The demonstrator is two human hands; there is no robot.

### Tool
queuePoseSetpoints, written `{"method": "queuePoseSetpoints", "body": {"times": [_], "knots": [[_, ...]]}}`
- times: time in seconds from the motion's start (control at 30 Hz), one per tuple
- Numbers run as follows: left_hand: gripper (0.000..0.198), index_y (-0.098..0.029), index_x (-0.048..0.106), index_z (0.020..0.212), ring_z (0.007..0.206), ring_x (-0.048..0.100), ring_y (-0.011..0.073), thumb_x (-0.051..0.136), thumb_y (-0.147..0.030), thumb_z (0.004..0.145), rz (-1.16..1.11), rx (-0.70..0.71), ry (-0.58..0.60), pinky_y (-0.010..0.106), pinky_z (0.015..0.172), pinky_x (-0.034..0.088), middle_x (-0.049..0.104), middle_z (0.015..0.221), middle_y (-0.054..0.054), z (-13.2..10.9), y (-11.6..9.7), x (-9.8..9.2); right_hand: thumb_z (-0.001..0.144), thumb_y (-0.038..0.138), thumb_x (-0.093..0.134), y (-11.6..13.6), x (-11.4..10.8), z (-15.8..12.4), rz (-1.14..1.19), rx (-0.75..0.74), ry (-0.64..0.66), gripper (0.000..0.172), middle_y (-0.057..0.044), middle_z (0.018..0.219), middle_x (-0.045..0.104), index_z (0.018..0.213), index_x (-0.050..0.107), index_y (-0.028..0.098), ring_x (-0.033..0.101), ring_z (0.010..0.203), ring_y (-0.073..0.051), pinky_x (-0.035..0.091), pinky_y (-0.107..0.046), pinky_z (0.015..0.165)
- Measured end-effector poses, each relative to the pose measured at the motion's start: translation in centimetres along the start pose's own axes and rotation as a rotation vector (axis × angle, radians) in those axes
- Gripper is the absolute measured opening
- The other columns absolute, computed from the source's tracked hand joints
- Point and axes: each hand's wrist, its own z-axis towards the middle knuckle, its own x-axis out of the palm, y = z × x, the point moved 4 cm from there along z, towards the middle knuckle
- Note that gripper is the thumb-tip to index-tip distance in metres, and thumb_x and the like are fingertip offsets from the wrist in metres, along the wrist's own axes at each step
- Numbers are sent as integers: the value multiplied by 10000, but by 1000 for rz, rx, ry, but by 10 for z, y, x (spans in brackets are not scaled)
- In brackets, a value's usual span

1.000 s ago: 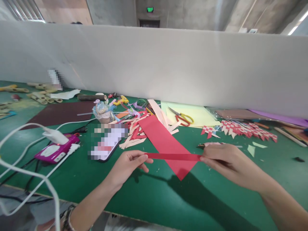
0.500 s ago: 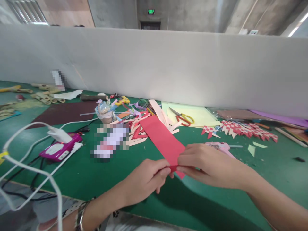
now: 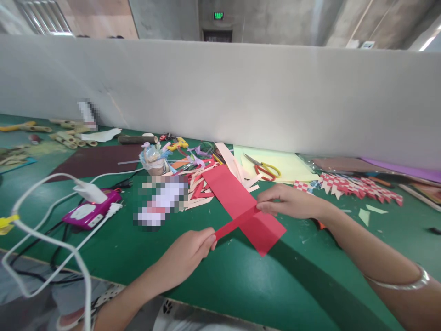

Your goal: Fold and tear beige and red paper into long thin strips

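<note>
A narrow folded red paper strip (image 3: 234, 222) is stretched between my two hands, above the table. Its lower left end is pinched by my left hand (image 3: 195, 250), and its upper right end by my right hand (image 3: 287, 201). Under the strip, a wide red paper sheet (image 3: 227, 188) lies diagonally on the green table (image 3: 206, 294). Its far end rests by a pile of red and pale pink paper strips (image 3: 200, 195). Scissors (image 3: 262, 166) with red and yellow handles lie on pale yellow paper (image 3: 296, 163), beyond my right hand.
A magenta power strip (image 3: 92, 209) with white and black cables is at the left. Red and white woven paper pieces (image 3: 360, 187) lie at the right. A bundled cup-like object (image 3: 155, 158), a yellow glue gun (image 3: 178, 143) and bamboo pieces (image 3: 65, 140) are farther back, before a white partition (image 3: 220, 92).
My hands have moved apart, the left one down and left, the right one slightly up. The narrow red strip now shows stretched between them, and more of the wide sheet's near end is visible.
</note>
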Motion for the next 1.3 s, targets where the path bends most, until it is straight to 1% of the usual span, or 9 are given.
{"method": "queuePoseSetpoints", "body": {"times": [0.13, 0.3, 0.53, 0.73, 0.83, 1.0, 1.1, 1.2, 1.3], "knots": [[373, -188, 423, 714, 490, 351, 102, 242, -452, 904, -125, -47, -71, 207, 500, 275, 361, 545, -58, 7, 16, -5, 850, 495, 401, -24, -2, 29, -135, 227, -100, 369, -25, 810, 612, 827, 599, 185, 543, 710, -136, 385, -232, 610], [367, -180, 450, 723, 502, 448, 117, 257, -441, 894, -229, -112, -109, 222, 542, 361, 447, 519, -47, 14, 31, -14, 708, 524, 596, -64, 9, 64, -436, 600, -296, 530, -164, 1053, 598, 1064, 539, 136, 550, 997, -305, 418, -345, 735], [387, -176, 544, 729, 751, 549, 163, 284, -415, 889, 22, -27, -210, 264, 712, 394, 580, 791, 17, 12, 30, -32, 685, 415, 667, -89, 29, 82, -404, 582, -336, 537, -155, 1104, 572, 1104, 492, 129, 560, 988, -265, 427, -318, 721], [363, -179, 543, 776, 640, 518, 142, 292, -415, 893, 23, -33, -166, 245, 621, 378, 546, 669, -9, 11, 28, -32, 770, 296, 585, -99, 21, 86, -317, 499, -389, 158, -23, 784, 606, 790, 574, 140, 563, 710, -142, 420, -273, 623], [360, -179, 493, 788, 523, 433, 111, 276, -443, 899, -108, -23, -134, 220, 532, 343, 444, 555, -44, 17, 26, -28, 799, 254, 503, -88, 8, 75, -268, 430, -480, 164, 0, 667, 577, 670, 547, 163, 537, 639, -132, 386, -246, 571], [340, -179, 441, 779, 439, 319, 89, 254, -439, 892, -273, 27, -172, 196, 449, 292, 347, 500, -70, 48, 20, -21, 872, 299, 319, -54, -22, 23, -185, 327, -712, 259, -30, 846, 625, 894, 548, 179, 570, 736, -153, 405, -257, 601], [329, -169, 482, 793, 462, 352, 93, 252, -386, 886, -251, 46, -210, 197, 456, 308, 366, 532, -53, 70, 12, -18, 846, 314, 410, -24, -36, -23, -88, 191, -1035, 230, -34, 863, 638, 979, 559, 199, 585, 738, -171, 424, -272, 603], [322, -169, 527, 884, 532, 440, 117, 251, -335, 877, -227, 16, -239, 221, 504, 369, 439, 600, -21, 87, 5, -18, 824, 305, 477, 14, -35, -61, -461, 232, -1236, 175, -22, 714, 595, 924, 595, 225, 541, 628, -179, 396, -292, 563], [305, -170, 520, 1028, 808, 558, 198, 314, -309, 850, -187, -25, -284, 315, 688, 450, 565, 889, 68, 97, 5, -19, 877, 255, 396, 47, -19, -80, -863, 228, -1221, 201, -51, 715, 560, 948, 583, 232, 525, 652, -200, 393, -318, 599]]}}
